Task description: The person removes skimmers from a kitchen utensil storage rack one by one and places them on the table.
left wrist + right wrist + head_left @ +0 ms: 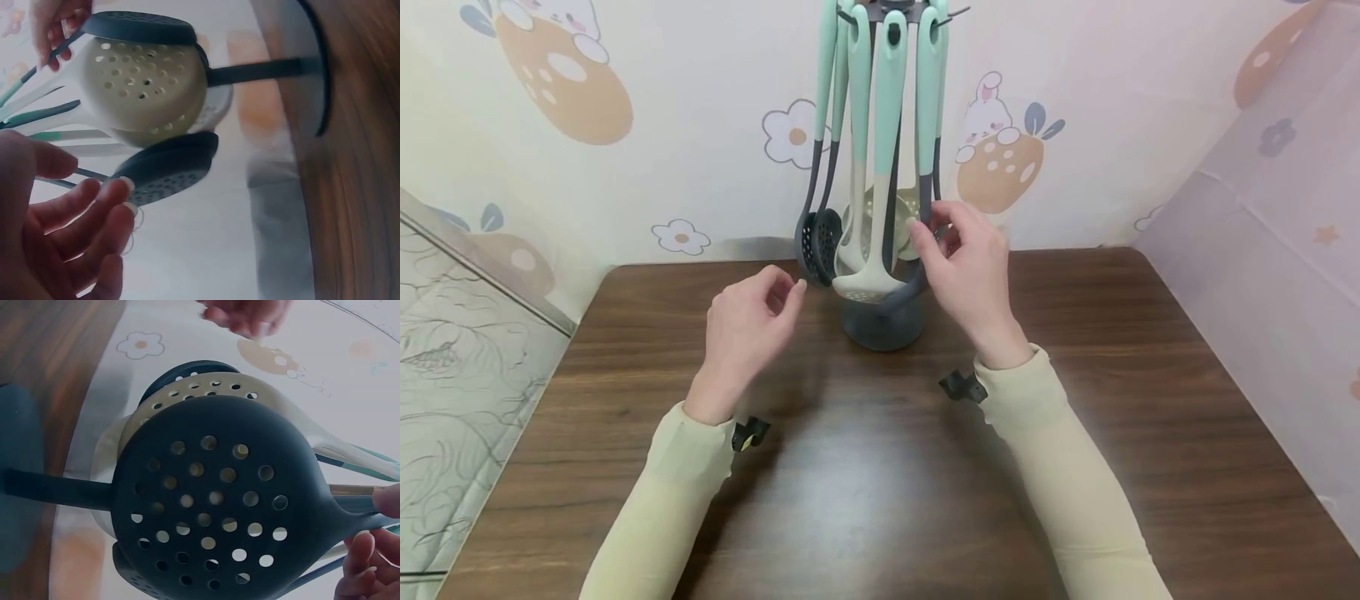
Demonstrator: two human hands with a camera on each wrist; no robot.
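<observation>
Several kitchen utensils with mint-green handles hang from a rotating-style rack (883,331) with a dark round base. On the right side, my right hand (970,262) pinches the neck of a dark skimmer (294,450) between thumb and fingers. Its round, hole-dotted head fills much of the right wrist view. A pale skimmer (872,279) hangs at the front, beside the dark one. My left hand (748,325) has loosely bent fingers and holds nothing. Its fingertips are close to another dark skimmer (165,172) on the left; whether they touch it cannot be told.
The rack stands near the back edge of a brown wooden table (865,467). Behind it is a wall covering (700,150) printed with rabbits and flowers. A pale patterned surface (460,375) lies beyond the table's left edge.
</observation>
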